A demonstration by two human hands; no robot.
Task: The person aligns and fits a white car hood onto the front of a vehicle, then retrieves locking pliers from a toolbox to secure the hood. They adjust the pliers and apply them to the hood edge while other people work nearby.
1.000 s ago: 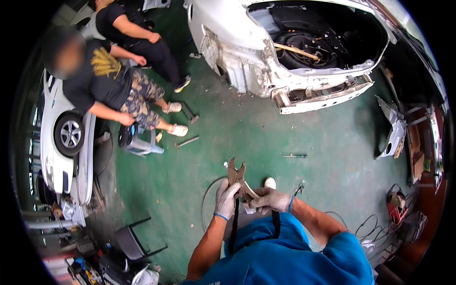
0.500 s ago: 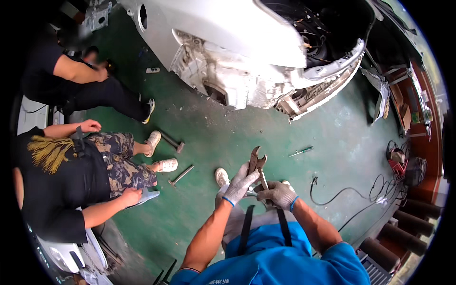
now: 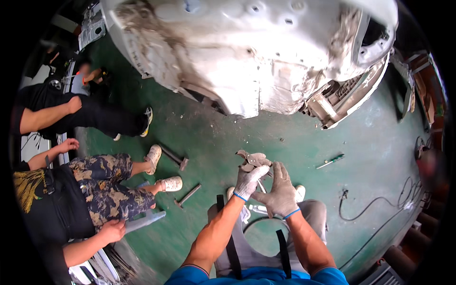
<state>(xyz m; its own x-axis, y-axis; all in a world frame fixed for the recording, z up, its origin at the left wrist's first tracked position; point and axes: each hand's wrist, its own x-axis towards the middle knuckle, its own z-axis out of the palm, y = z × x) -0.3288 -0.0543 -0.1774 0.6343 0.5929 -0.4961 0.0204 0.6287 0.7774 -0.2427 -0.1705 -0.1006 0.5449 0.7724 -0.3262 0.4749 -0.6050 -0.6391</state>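
My left hand, in a pale knit work glove with a blue cuff, is closed round a pair of metal pliers. The worn jaws stick out beyond the fingers, pointing away and to the left; part of the handles is covered by the hand. Close beside it on the right, my right hand, in a matching glove, has its fingers stretched out and nothing gripped in it. Its fingertips lie near the pliers; whether they touch cannot be made out. Both hands are above the green floor, in front of my knees.
A stripped white car body fills the far side. Two hammers and a screwdriver lie on the green floor. A black cable curls at right. Two people sit at left, one holding a grey-blue piece.
My right hand has let go of the pliers and its fingers are now straight. The pliers' jaws have swung to the left in my left hand. The view has tilted and shifted.
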